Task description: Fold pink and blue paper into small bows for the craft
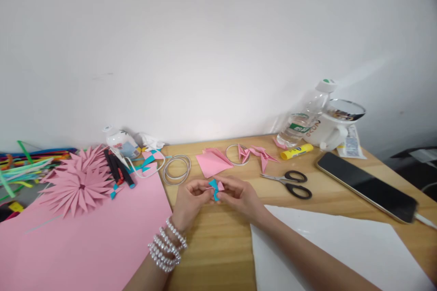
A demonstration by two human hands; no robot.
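Observation:
Between my two hands, over the wooden table, is a small folded paper piece (pixel 215 186) in blue and pink. The fingertips of my left hand (pixel 193 196) pinch its left side, and a pearl bracelet (pixel 167 245) winds round that wrist. My right hand (pixel 239 193) grips the right side with thumb and fingers. Just beyond the hands lie a folded pink paper sheet (pixel 213 162) and pink folded paper shapes (pixel 262 157). Scissors (pixel 290 183) with black handles rest to the right of my right hand.
Pink paper (pixel 102 245) covers the left side, with spiky pink paper flowers (pixel 82 184), markers (pixel 118 168) and a white bottle (pixel 121 141). Metal rings (pixel 176 169) lie near the middle. On the right are a glue stick (pixel 296 151), water bottle (pixel 302 120), mug (pixel 321 134), phone (pixel 367 186) and white sheet (pixel 334 245).

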